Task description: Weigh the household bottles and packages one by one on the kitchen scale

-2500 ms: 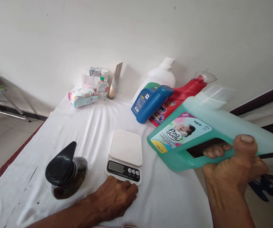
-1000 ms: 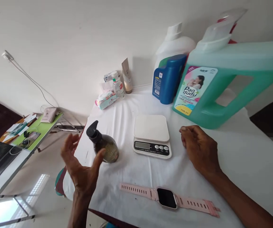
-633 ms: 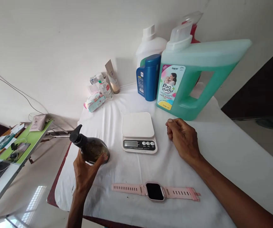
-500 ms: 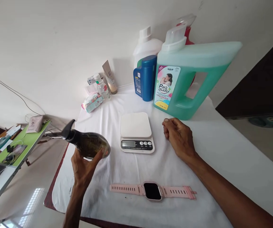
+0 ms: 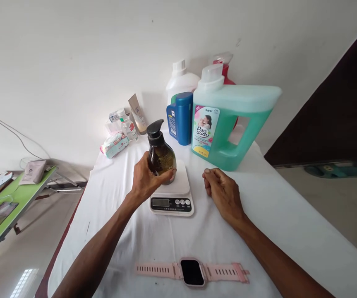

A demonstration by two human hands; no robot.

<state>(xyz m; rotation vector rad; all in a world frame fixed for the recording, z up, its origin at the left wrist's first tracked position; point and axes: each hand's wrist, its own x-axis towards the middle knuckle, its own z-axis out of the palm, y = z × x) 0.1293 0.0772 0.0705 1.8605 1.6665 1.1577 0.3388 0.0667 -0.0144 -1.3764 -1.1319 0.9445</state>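
Observation:
My left hand [image 5: 149, 176] is wrapped round a dark pump bottle [image 5: 162, 159], upright over the platform of a white kitchen scale [image 5: 180, 178]. Whether the bottle's base touches the platform I cannot tell. The scale's display [image 5: 160, 202] looks grey, with no digits that I can read. Right of the scale, my right hand [image 5: 223, 192] rests on the white cloth with its fingers curled in. Nothing shows in its grip. Close behind that hand stands a big jug of green liquid [image 5: 243, 145].
A pink smartwatch [image 5: 192, 272] lies flat near the front. Behind the scale stand a blue bottle [image 5: 184, 118], a white bottle [image 5: 180, 78] and a red bottle [image 5: 224, 70]. At back left are a tissue pack [image 5: 115, 145], a clear bottle [image 5: 129, 129] and a tube [image 5: 137, 114].
My left hand has carried the pump bottle rightward from beside the scale to over its platform, turning it from tilted to upright. My right hand stays curled beside the scale. The view has shifted.

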